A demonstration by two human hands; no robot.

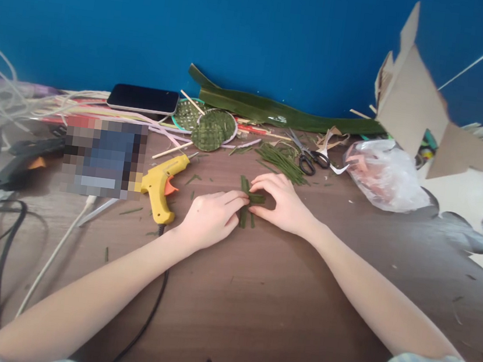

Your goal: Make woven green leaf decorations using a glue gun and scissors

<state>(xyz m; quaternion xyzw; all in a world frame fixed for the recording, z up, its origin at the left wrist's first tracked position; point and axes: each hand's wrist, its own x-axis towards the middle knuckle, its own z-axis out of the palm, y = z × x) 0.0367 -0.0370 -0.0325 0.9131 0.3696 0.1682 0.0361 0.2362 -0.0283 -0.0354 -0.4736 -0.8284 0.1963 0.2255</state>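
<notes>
Several green leaf strips (242,215) lie crossed over one another on the table, between my two hands. My left hand (212,220) is closed, with its fingertips pressed on the crossing of the strips from the left. From the other side my right hand (285,205) curves its thumb and fingers around the strip ends that point right. Its fingertips touch the strips. Part of the crossing is hidden under my left fingers. Beyond my right hand lies a pile of loose green strips (282,161), with black-handled scissors (308,161) beside it.
A yellow glue gun (162,186) lies left of my left hand, its black cord running under that arm. Behind are round woven green pieces (210,130), a phone (143,99) and a long leaf (285,113). At right are a plastic bag (385,175) and cut cardboard (414,99).
</notes>
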